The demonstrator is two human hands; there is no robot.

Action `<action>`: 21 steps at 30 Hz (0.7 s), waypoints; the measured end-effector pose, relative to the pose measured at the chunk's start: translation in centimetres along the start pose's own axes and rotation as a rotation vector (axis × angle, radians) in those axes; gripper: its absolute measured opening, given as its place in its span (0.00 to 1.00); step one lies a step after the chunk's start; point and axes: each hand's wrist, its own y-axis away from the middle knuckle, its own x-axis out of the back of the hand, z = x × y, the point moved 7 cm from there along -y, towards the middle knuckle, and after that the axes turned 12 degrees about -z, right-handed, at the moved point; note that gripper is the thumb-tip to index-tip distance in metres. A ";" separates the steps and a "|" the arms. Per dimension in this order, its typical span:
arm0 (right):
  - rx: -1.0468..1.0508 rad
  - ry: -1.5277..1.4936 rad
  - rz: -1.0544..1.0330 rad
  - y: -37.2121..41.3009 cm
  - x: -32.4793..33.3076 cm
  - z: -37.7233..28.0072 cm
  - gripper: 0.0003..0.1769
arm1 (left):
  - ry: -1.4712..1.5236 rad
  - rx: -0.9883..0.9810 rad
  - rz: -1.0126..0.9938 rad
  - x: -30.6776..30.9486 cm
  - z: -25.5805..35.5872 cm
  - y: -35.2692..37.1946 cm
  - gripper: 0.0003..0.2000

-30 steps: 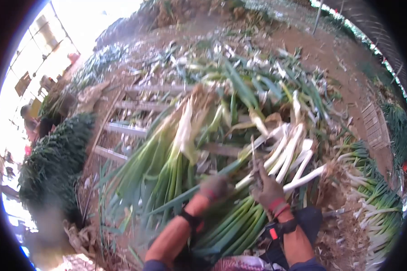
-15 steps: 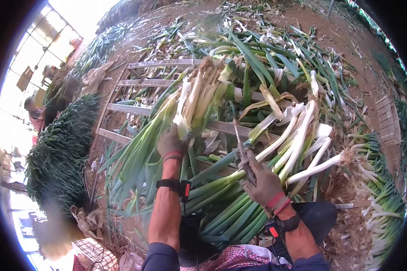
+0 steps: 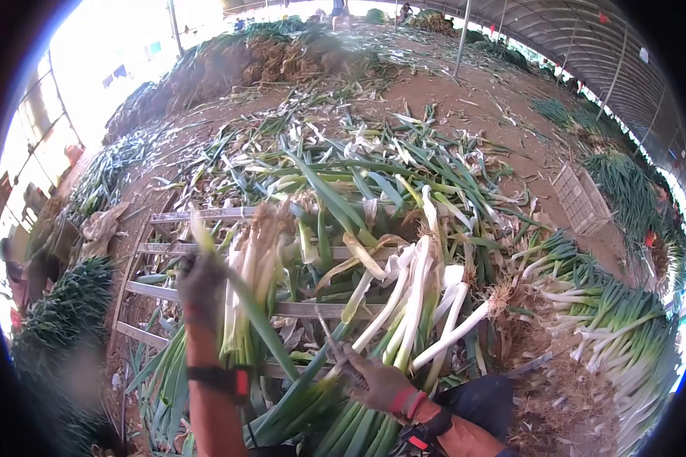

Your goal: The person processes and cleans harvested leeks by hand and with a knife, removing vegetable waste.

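My left hand [image 3: 200, 282], gloved and blurred by motion, is closed around a long green onion [image 3: 261, 320]. The onion's pale end points up above the fist, and its green leaf slants down to the right. Gripped in my gloved right hand [image 3: 377, 382] is a knife [image 3: 325, 327], its narrow blade pointing up and left. Beside my left hand lies a bundle of unpeeled green onions [image 3: 253, 263] with dry brown outer skin. Peeled white-stemmed onions [image 3: 414, 301] rest beyond my right hand, their leaves running toward my lap.
A metal slatted rack [image 3: 154, 289] lies under the onions. Leaf scraps [image 3: 351, 164] cover the ground ahead. Rows of onions [image 3: 587, 297] with roots lie at right, near a plastic crate [image 3: 579, 199]. A person [image 3: 15, 274] is at the far left, by a leafy heap [image 3: 65, 312].
My view has tilted up and swung right. My left hand has come away from the bundle and raised one onion to the left. The knife stays in my right hand.
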 end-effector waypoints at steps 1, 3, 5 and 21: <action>-0.022 0.001 0.025 0.2 0.6 0.0 0.56 | 0.069 -0.149 0.078 -5.4 5.6 1.4 0.09; 0.007 -0.021 0.063 0.4 0.4 0.1 0.54 | -0.116 -0.142 0.071 -4.5 5.2 1.6 0.12; 0.056 -0.059 0.044 0.0 -0.8 0.3 0.53 | -0.428 0.112 -0.056 2.1 -3.7 1.4 0.14; 0.048 0.059 0.023 -1.9 -0.3 -4.4 0.52 | -1.570 0.622 -0.039 4.5 -10.7 11.3 0.26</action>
